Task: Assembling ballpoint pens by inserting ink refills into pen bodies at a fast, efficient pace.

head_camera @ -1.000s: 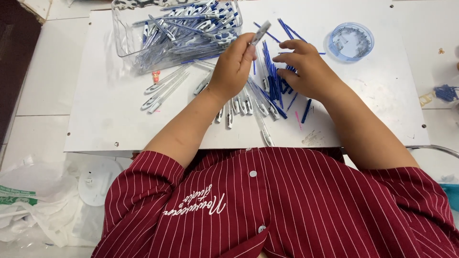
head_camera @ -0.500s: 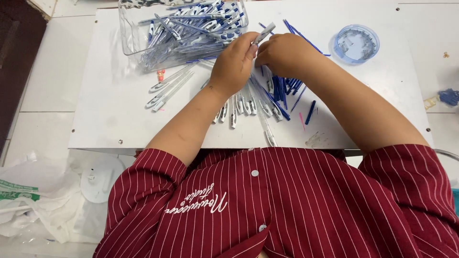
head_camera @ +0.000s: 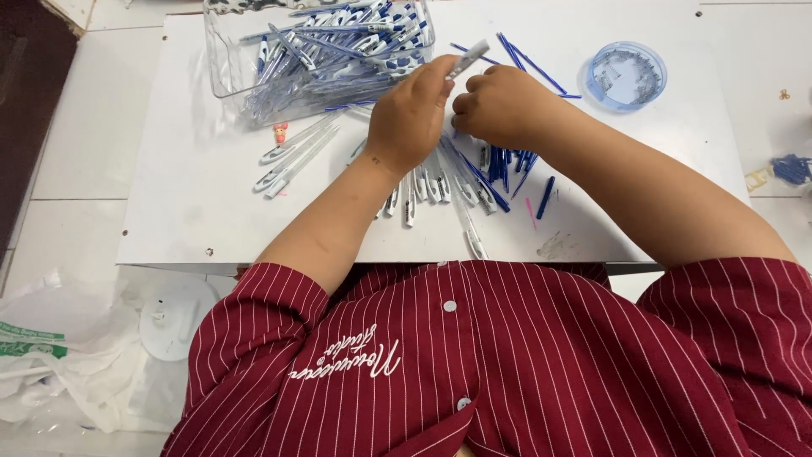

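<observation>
Head view, left to right: a clear plastic bin of blue-and-white pens sits at your 11 o'clock on the white table, with loose white pen barrels just below it. Your left hand pinches a white pen barrel at 12 o'clock, its grip narrow around it. Your right hand touches the left, fingers curled; what its grip holds you cannot tell. Blue refills lie beneath. A round blue-tinted dish stands at 1 o'clock.

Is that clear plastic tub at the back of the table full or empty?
Partly full. The clear tub holds a loose heap of blue-and-white pens lying crisscross inside it; its left part is bare.
</observation>
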